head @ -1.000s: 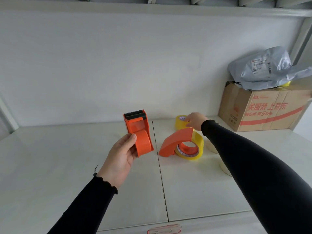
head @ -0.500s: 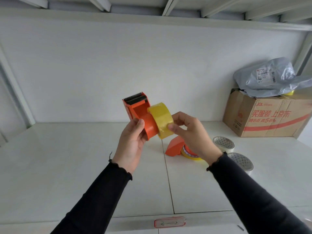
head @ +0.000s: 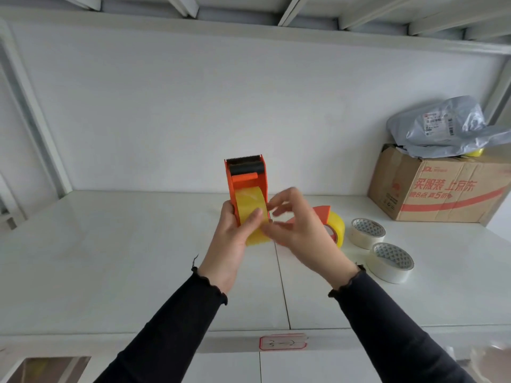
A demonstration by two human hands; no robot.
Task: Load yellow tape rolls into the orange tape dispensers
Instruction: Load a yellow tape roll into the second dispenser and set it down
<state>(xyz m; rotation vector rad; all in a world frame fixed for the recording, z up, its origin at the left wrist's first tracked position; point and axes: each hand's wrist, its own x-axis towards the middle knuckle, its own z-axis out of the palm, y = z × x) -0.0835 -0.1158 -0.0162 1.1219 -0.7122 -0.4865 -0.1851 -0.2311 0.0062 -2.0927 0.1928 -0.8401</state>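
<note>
The left hand (head: pixel 231 239) grips the orange dispenser (head: pixel 247 179) upright above the tabletop (head: pixel 110 258), thumb pressed on the yellow roll (head: pixel 253 214), which half a second ago was only held beside it and now sits in its cradle. The right hand (head: pixel 300 230), blurred, fingers loosely curled, picks at the roll's edge — probably hunting the tape end to thread. A second loaded dispenser (head: pixel 330 222) lies behind; the box (head: pixel 439 189) bears red Chinese print reading "上京东" — the bag's (head: pixel 448 128) label is illegible.

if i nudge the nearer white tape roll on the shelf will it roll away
Probably not: the nearer white tape roll lies flat on the shelf, so it should slide. It looks light and hollow. Stood on edge, it would likely roll.
</note>
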